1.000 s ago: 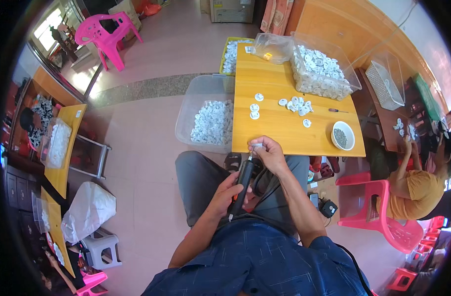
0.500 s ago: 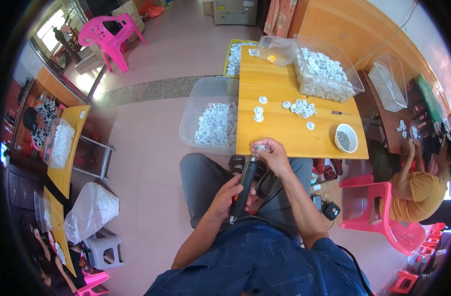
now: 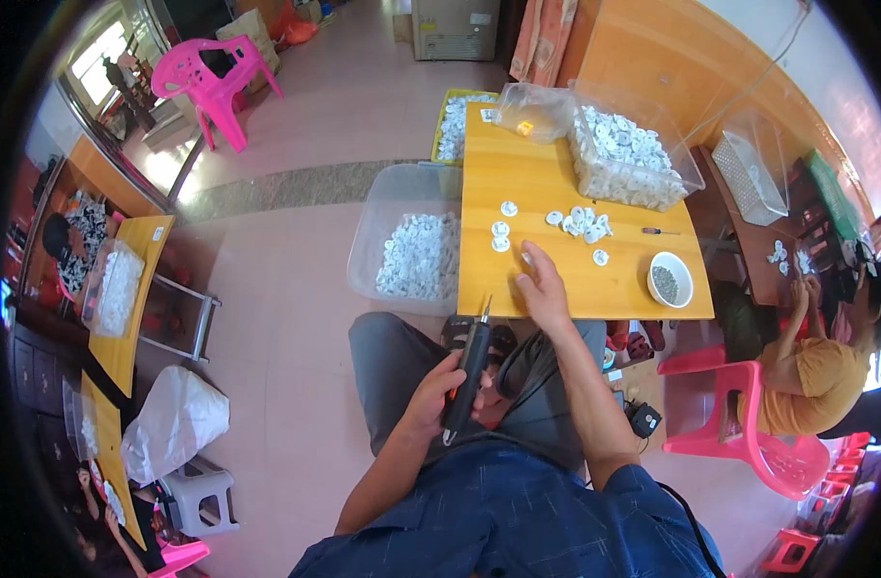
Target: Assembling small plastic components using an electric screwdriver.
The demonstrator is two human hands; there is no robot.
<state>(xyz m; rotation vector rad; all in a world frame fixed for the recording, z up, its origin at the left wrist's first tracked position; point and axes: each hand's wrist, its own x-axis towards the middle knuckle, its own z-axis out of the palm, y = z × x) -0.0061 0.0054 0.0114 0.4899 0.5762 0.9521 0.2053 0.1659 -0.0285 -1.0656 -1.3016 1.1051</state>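
Note:
My left hand point(image 3: 434, 393) is wrapped round a black electric screwdriver point(image 3: 467, 371), whose thin bit points up towards the table's front edge. Over that edge, my right hand point(image 3: 544, 291) has its fingers closed on a small white plastic piece point(image 3: 527, 258), mostly hidden by the fingers. Ahead of it on the wooden table point(image 3: 585, 275) lies a loose group of round white plastic pieces point(image 3: 583, 223). To their left, a short column of similar pieces point(image 3: 500, 237) lies flat. A white bowl point(image 3: 687, 293) at the right holds small grey metal parts point(image 3: 665, 281), perhaps screws.
A clear bin point(image 3: 633, 171) heaped with white pieces stands at the table's back right, beside a clear plastic bag point(image 3: 537, 108). A small screwdriver point(image 3: 660, 231) lies near the bowl. Left of the table, another bin point(image 3: 365, 265) holds white pieces. A person point(image 3: 811, 356) sits at the right.
My right hand has moved forward from the screwdriver's tip to above the table, taking the white piece with it. The screwdriver stays in my left hand, now apart from the piece.

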